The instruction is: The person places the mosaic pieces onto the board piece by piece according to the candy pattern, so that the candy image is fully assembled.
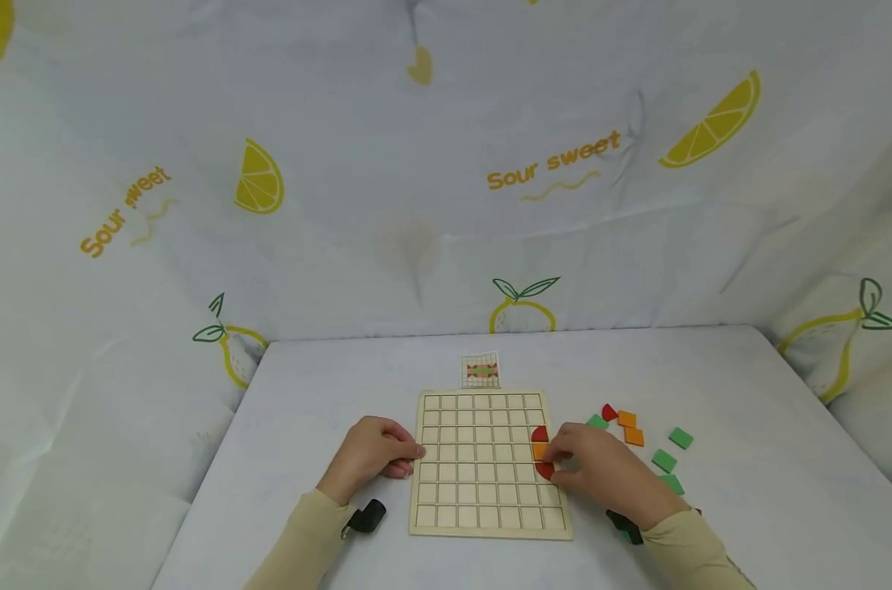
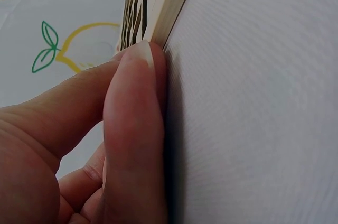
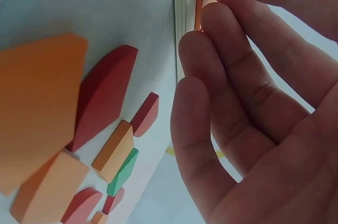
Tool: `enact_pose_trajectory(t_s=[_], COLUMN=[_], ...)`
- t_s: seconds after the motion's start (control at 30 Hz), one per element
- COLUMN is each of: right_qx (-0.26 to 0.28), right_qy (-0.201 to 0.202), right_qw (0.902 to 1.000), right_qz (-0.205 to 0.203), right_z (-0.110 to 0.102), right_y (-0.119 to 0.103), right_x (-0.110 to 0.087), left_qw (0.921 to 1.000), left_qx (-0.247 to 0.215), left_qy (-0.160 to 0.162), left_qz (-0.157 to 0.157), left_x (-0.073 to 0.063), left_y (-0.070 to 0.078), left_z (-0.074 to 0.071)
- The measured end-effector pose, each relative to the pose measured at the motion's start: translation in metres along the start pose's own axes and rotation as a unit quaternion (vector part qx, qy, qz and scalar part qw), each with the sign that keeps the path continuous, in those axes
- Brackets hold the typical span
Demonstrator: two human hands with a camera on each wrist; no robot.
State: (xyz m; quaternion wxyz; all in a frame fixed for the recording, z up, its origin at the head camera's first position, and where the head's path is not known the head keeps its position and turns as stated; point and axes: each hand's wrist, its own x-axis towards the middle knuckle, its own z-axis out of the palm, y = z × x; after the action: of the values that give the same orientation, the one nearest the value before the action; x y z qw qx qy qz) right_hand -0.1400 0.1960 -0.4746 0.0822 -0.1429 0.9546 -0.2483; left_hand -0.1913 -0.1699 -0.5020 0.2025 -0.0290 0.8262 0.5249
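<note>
A pale wooden grid board (image 1: 465, 473) lies on the table. At its left edge my left hand (image 1: 375, 451) pinches the rim between thumb (image 2: 134, 123) and forefinger. Over the board's right side, my right hand (image 1: 600, 467) has curled fingers (image 3: 198, 55), with thumb and forefinger at a red quarter-round tile (image 1: 545, 471) in the rightmost column. Just above that tile, an orange square tile (image 1: 539, 451) is partly covered by the fingers. A second red quarter-round tile (image 1: 539, 434) sits in the cell beyond. The exact fingertip contact is partly hidden.
Behind the board lies a small pattern card (image 1: 480, 370). Loose green tiles (image 1: 664, 460), orange tiles (image 1: 634, 437) and a red tile (image 1: 609, 412) are scattered to the right, some hidden by the right arm. A lemon-print cloth (image 1: 387, 246) hangs behind the table.
</note>
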Motion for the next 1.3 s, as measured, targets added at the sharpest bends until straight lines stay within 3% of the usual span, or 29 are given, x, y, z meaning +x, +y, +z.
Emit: enact_pose_trajectory(t_s=[0.2, 0.4, 0.67, 1.0, 1.3], right_qx=[-0.004, 0.018, 0.041, 0.028, 0.025], right_qy=[0.009, 0.014, 0.05, 0.054, 0.039], right_qw=[0.9999, 0.9992, 0.9962, 0.9852, 0.9789], right_qz=[0.011, 0.033, 0.058, 0.16, 0.199], right_z=[-0.003, -0.017, -0.044, -0.077, -0.078], right_y=[0.003, 0.018, 0.06, 0.118, 0.146], right_x=[-0.002, -0.002, -0.004, -0.032, -0.048], left_qw=[0.9999, 1.0, 1.0, 1.0, 1.0], left_qx=[0.006, 0.009, 0.0, 0.0, 0.006], left_qy=[-0.005, 0.0, 0.006, 0.003, 0.001], left_qz=[0.012, 0.004, 0.005, 0.007, 0.005], left_x=[0.002, 0.003, 0.002, -0.001, -0.001], left_y=[0.002, 0.003, -0.001, -0.004, -0.002], left_z=[0.001, 0.003, 0.0, 0.0, 0.004])
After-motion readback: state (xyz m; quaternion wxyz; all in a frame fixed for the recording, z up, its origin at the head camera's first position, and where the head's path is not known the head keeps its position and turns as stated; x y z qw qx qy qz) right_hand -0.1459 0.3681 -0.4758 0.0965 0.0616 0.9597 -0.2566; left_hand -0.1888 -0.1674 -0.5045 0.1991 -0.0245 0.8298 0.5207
